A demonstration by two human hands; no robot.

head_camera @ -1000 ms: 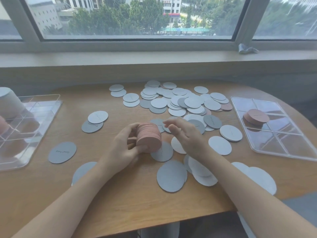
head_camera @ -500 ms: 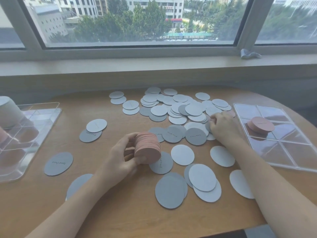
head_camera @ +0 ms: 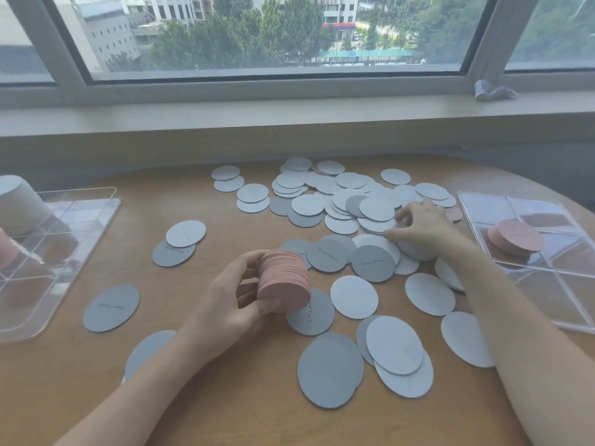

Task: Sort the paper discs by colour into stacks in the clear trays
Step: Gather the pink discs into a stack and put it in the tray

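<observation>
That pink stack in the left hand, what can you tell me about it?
The pink stack is a thick pile of round paper discs, matte salmon pink, edges slightly uneven. It is tipped on its side, flat face towards the camera. The left hand grips it, fingers curled over the top and thumb below, just above the wooden table. Its lower edge overlaps a grey disc; contact is unclear.

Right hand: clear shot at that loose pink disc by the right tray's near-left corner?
Probably yes. The right hand sits beside the loose pink disc, on its left, with nothing between them. The disc looks partly tucked under pale discs, so it may need sliding out first.
</observation>
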